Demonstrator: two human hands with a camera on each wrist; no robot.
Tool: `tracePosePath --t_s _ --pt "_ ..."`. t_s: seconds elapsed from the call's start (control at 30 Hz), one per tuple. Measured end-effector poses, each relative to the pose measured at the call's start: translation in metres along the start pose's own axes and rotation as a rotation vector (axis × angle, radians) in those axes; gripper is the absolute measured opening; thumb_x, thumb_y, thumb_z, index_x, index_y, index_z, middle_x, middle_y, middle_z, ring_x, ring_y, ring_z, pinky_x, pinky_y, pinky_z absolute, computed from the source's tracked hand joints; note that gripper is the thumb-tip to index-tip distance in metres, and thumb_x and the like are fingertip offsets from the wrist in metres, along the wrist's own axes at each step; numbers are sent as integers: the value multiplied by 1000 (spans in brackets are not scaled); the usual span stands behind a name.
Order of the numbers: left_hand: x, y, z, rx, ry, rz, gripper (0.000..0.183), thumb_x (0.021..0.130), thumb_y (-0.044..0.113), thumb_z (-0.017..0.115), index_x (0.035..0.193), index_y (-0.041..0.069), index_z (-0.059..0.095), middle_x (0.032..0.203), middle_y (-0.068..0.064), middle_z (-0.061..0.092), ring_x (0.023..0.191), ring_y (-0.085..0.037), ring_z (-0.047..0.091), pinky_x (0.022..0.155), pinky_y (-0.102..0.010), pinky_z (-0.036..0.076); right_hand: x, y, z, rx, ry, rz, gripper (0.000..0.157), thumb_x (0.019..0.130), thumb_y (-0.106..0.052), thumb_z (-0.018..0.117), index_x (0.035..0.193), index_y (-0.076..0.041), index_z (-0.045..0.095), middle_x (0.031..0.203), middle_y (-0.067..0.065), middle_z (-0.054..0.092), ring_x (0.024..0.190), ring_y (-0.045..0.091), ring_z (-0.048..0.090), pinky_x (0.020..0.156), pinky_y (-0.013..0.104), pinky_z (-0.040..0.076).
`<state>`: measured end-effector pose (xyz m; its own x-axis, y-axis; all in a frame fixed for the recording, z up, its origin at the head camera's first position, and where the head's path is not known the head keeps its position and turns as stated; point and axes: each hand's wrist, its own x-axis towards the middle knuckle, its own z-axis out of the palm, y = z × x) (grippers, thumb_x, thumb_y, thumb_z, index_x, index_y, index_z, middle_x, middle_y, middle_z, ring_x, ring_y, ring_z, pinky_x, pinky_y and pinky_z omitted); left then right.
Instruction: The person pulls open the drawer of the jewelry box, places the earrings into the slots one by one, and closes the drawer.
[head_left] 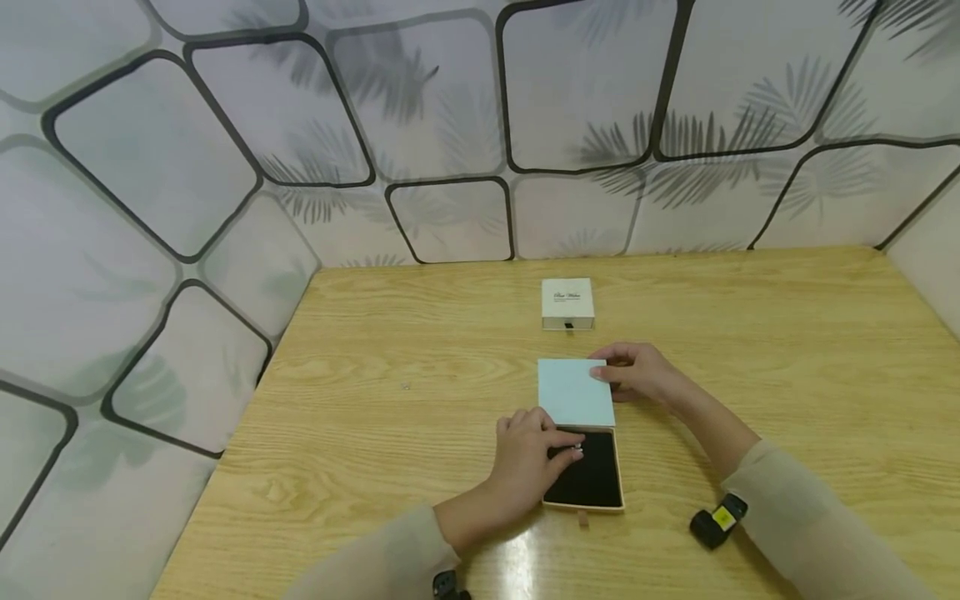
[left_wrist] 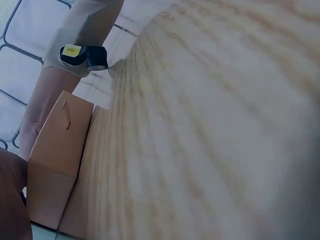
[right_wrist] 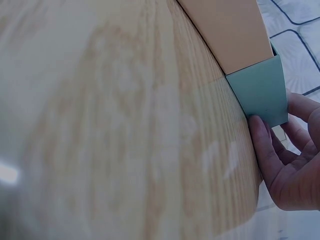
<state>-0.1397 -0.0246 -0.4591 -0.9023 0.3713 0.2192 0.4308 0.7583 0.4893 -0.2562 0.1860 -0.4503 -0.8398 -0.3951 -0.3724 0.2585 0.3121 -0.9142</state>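
Observation:
A jewellery box lies on the table, its peach drawer (head_left: 619, 477) pulled out toward me from the light blue sleeve (head_left: 572, 392). Black padding (head_left: 588, 483) lines the drawer. Over that padding my left hand (head_left: 522, 458) pinches a small shiny silver piece (head_left: 578, 448) between thumb and fingertip; its exact kind I cannot tell. My right hand (head_left: 637, 372) grips the sleeve near its far right corner. In the right wrist view, thumb and fingers hold the end of the sleeve (right_wrist: 262, 92). The left wrist view shows the drawer's front with a ribbon tab (left_wrist: 67, 115).
Behind the blue sleeve stands a small white box (head_left: 567, 304) with dark lettering and a black tab. A tiny clear speck (head_left: 405, 386) lies on the wooden table (head_left: 360, 333) to the left. Patterned walls (head_left: 450, 221) rise at the back and left.

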Motion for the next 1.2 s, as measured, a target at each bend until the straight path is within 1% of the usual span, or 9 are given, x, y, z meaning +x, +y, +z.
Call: tracePosePath --t_s 0.13,0.27,0.5,0.57,0.7,0.83,0.93,1.07,1.2 --pt "0 0 -2 -31 -29 -12 19 82 35 71 99 29 75 80 11 44 75 -3 31 73 -25 20 0 1 1 2 -1 -1 46 90 -21 66 125 6 53 99 9 56 83 14 62 75 35 58" --pt "0 1 -4 -70 -28 -4 19 80 34 72 97 27 76 79 10 43 75 -3 29 75 -25 19 1 1 1 -1 3 3 47 89 -21 67 125 5 53 99 9 56 83 14 62 75 35 58" --pt "0 1 -5 -5 -5 36 20 79 37 73 97 28 76 80 10 43 75 -5 32 76 -26 21 2 2 0 7 10 12 46 89 -21 68 124 5 54 100 10 55 82 14 62 75 35 58" --pt "0 0 -5 -5 -6 44 22 79 37 73 98 28 76 80 10 43 75 -5 31 76 -26 21 2 2 -1 10 10 14 45 89 -21 68 123 4 54 100 10 55 82 14 62 75 35 58" --pt "-1 -2 -3 -58 -1 53 24 77 36 75 99 25 76 80 9 45 75 -4 31 76 -26 21 3 2 -1 9 5 8 45 88 -21 68 123 4 55 100 9 56 83 14 63 74 34 58" --pt "-1 -4 0 -103 23 49 17 78 34 76 91 24 76 78 9 48 74 -3 35 75 -25 22 4 3 -1 13 7 8 46 88 -22 69 123 4 55 100 9 57 83 14 63 74 34 58" --pt "-1 -4 1 -73 45 46 11 79 34 75 86 26 76 76 11 47 72 -3 38 75 -24 23 4 3 -1 18 9 8 47 87 -22 69 123 4 55 100 9 56 82 14 63 74 34 58" --pt "-1 -2 1 -22 61 37 10 80 35 75 85 27 75 75 13 47 71 -2 39 74 -24 25 4 3 -1 16 6 1 47 88 -22 69 124 5 54 100 9 58 82 14 63 74 35 58" --pt "-2 0 2 -19 65 26 9 80 34 75 86 27 75 76 12 47 71 -3 36 73 -24 25 3 4 -2 6 3 -3 48 87 -24 69 124 5 55 99 9 59 82 14 64 74 36 58"
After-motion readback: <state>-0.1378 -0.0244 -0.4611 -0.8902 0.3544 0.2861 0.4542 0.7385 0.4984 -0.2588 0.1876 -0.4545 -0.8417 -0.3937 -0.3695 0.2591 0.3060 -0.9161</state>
